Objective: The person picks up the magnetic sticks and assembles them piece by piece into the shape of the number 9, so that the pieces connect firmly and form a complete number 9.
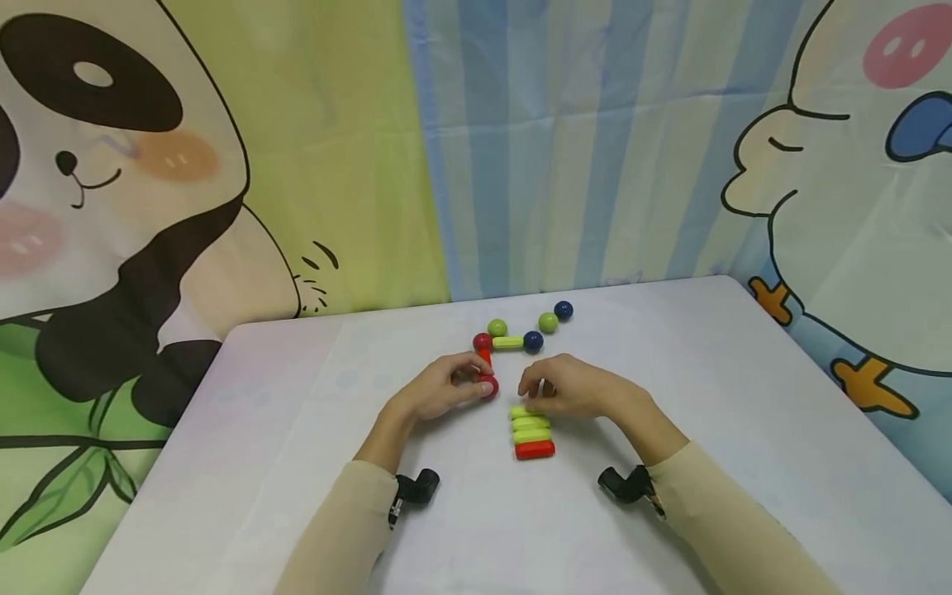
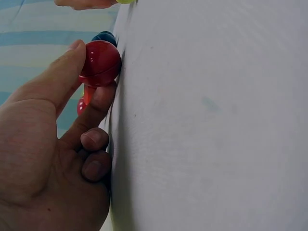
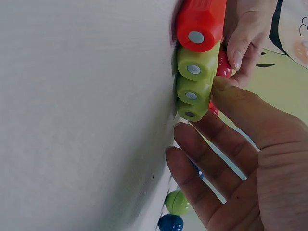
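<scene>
Red rod sits nearest me, with three green rods lined up side by side right behind it, all touching, probably stuck together by the little metal discs you can see in their ends in my right wrist view. My right hand is over the far end of that row, thumb on the last green rod, the other fingers relaxed and spread, so it's touching it, not really clamped on it. From the head view my fingers cover that rod, so I can't say if it's lifted off the desk or just being nudged.

My left hand pinches a red ball between thumb and forefinger, down against the desk. Reckon I'm holding it steady because a short red stick runs from it up to another red ball; most of that stick is hidden behind my fingers.

Further back a green rod links that ball to a blue ball. Two green balls and one more blue ball lie close by; whether they're touching anything is hard to tell.
</scene>
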`<state>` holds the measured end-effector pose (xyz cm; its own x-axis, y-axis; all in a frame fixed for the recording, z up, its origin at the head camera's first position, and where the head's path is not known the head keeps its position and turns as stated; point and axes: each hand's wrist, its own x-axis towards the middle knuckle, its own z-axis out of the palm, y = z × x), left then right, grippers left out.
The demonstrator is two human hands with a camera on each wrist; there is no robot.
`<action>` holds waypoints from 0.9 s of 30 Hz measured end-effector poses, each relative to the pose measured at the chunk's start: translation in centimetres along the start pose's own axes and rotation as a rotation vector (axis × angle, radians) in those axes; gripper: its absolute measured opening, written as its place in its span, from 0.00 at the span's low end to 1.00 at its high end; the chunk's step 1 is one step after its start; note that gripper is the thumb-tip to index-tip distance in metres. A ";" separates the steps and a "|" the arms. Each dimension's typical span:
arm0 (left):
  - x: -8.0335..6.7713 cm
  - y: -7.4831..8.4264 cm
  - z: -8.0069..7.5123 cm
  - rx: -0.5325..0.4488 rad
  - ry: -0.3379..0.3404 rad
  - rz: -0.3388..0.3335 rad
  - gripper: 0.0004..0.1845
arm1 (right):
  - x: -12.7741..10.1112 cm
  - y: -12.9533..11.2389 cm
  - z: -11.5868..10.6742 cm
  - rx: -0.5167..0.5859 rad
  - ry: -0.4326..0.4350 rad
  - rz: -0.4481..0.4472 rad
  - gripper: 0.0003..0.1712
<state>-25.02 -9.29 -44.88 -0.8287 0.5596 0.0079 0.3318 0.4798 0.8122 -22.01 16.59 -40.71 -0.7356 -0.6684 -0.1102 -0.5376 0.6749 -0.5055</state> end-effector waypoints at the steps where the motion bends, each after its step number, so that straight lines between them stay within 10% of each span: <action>1: 0.1 0.0 0.0 -0.002 -0.002 0.002 0.12 | -0.1 0.0 -0.1 0.003 -0.005 -0.001 0.09; 19: -0.1 -0.4 0.5 -0.020 0.007 -0.003 0.13 | -0.5 1.4 0.8 0.019 0.038 0.076 0.08; 27: 0.0 -0.2 0.2 0.023 0.022 -0.008 0.11 | -0.1 2.2 0.6 0.040 0.078 -0.024 0.09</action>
<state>-24.94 -9.24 -45.15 -0.8411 0.5408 0.0142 0.3350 0.5000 0.7986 -22.82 17.97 -42.29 -0.7533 -0.6569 -0.0316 -0.5398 0.6450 -0.5409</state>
